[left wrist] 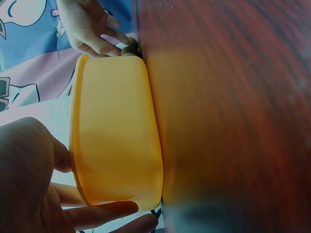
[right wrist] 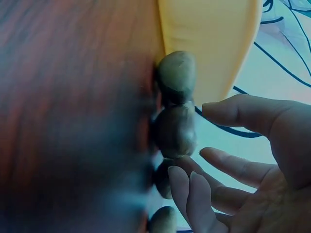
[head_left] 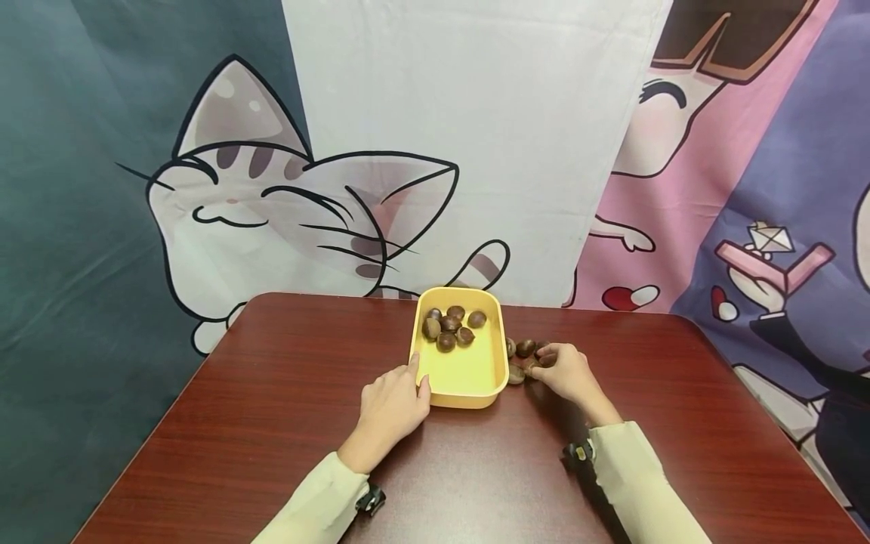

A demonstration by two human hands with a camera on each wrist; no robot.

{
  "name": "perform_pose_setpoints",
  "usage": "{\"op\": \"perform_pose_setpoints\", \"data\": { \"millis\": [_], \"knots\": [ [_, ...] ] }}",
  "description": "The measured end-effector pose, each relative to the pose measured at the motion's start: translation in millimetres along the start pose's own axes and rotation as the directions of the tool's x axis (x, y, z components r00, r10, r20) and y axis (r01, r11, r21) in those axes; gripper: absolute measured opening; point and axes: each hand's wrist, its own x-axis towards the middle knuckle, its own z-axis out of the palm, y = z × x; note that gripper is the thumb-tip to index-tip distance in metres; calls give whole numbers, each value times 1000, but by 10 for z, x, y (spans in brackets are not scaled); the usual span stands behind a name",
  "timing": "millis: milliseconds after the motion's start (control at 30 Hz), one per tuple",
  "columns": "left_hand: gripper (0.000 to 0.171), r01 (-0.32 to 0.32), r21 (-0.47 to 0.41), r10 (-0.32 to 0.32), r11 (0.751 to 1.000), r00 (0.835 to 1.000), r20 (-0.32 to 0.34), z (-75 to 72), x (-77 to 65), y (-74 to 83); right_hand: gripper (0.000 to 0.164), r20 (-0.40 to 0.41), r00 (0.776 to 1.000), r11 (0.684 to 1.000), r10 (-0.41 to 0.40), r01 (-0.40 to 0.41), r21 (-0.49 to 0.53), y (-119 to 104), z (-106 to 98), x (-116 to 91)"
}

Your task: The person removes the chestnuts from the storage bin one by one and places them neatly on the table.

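A yellow rectangular container (head_left: 462, 400) stands on the table with several brown chestnuts (head_left: 446, 342) gathered toward its far end. My left hand (head_left: 390, 408) rests at its near left corner, thumb and straight fingers touching the rim and outer wall; the left wrist view shows the container's near wall (left wrist: 116, 126) beside these fingers (left wrist: 102, 214). Right of the container lie several more chestnuts (head_left: 516, 375). Over them is my right hand (head_left: 571, 374), fingers spread around the group. In the right wrist view, a gap shows between the thumb and the nearest chestnut (right wrist: 176, 128).
The dark red wooden table (head_left: 299, 393) reaches to a hanging cloth backdrop (head_left: 476, 98) printed with a cartoon cat and figures. A black band (head_left: 370, 500) sits on the left wrist and another black band (head_left: 578, 452) on the right.
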Motion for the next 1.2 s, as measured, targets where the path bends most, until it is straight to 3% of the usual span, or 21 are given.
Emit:
{"op": "perform_pose_setpoints", "data": {
  "millis": [367, 800, 1200],
  "knots": [
    [50, -3, 2, 3, 1000, 1000, -6, 6, 2, -11, 32, -55, 997, 996, -54, 58, 73, -390, -9, 61],
    [50, 2, 0, -2, 1000, 1000, -9, -2, -5, 1, 36, -60, 990, 978, -131, 139, 157, -908, 243, 207],
    [51, 2, -1, -2, 1000, 1000, -8, 11, 0, -5, 44, -22, 985, 963, -171, 172, 208, -1006, 510, 398]
  ]
}}
